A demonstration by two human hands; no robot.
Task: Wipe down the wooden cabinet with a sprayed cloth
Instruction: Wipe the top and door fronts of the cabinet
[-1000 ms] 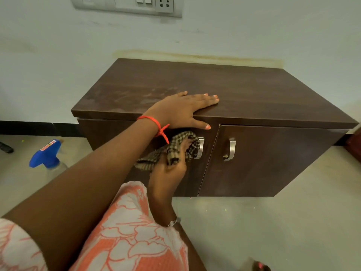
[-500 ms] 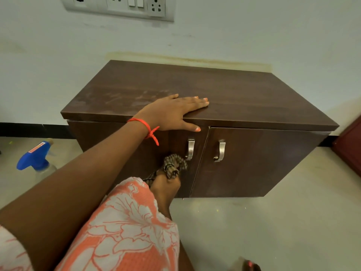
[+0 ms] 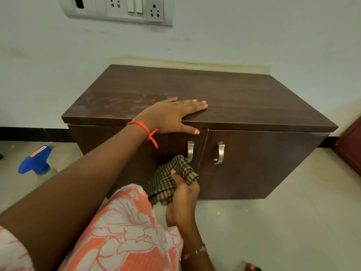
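Right hand (image 3: 183, 194) is gripping the bunched cloth (image 3: 168, 180) against the cabinet (image 3: 254, 165) front below a handle (image 3: 189, 151), left hand (image 3: 172, 116) lying flat and empty on top; firm, overlapping strokes look advisable.

Left grip (image 3: 172, 116) lies flat and straight, arm outstretched; right grip (image 3: 183, 196) curls around the cloth (image 3: 168, 179).

cabinet (image 3: 244, 98): dark wood, smooth, a bit shiny
handles (image 3: 189, 151): shiny metal
cloth (image 3: 172, 178): soft checked fabric
spray bottle (image 3: 37, 163): blue plastic top
floor (image 3: 293, 222): smooth, pale
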